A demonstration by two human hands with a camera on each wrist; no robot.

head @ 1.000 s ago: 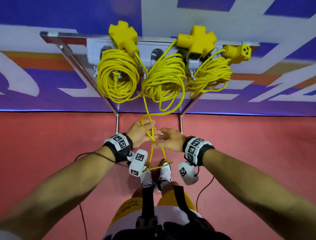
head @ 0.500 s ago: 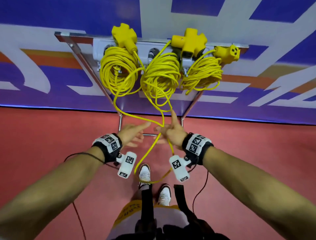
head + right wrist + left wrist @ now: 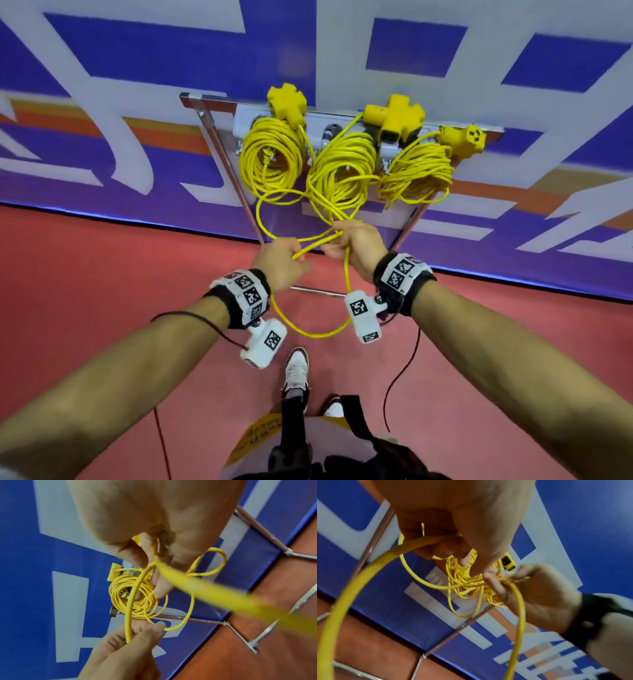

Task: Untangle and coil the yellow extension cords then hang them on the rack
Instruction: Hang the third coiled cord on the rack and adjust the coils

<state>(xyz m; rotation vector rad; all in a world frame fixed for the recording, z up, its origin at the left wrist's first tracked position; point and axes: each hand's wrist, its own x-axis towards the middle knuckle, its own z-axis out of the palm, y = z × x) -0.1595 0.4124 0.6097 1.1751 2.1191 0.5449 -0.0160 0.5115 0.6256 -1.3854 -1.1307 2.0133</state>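
Three yellow cord coils hang on the metal rack (image 3: 219, 150): a left coil (image 3: 270, 161), a middle coil (image 3: 342, 171) and a right coil (image 3: 414, 174), each topped by a yellow socket block (image 3: 286, 101). A loose cord (image 3: 308, 332) drops from the middle coil and loops below my wrists. My left hand (image 3: 284, 260) pinches this cord (image 3: 388, 555) between thumb and fingers. My right hand (image 3: 356, 243) grips the same cord (image 3: 197, 586) a little farther along. Both hands are close together under the middle coil.
The rack stands against a blue, white and orange wall banner (image 3: 137, 102) on a red floor (image 3: 102, 291). The rack's low crossbar (image 3: 318, 291) runs just below my hands. My shoes (image 3: 296, 370) are under the hanging loop. Thin dark cables (image 3: 400, 373) trail from my wristbands.
Both hands rose toward the coils and closed on the loose cord; half a second ago the left hand was open. The hanging loop now sits higher, between my wrists.
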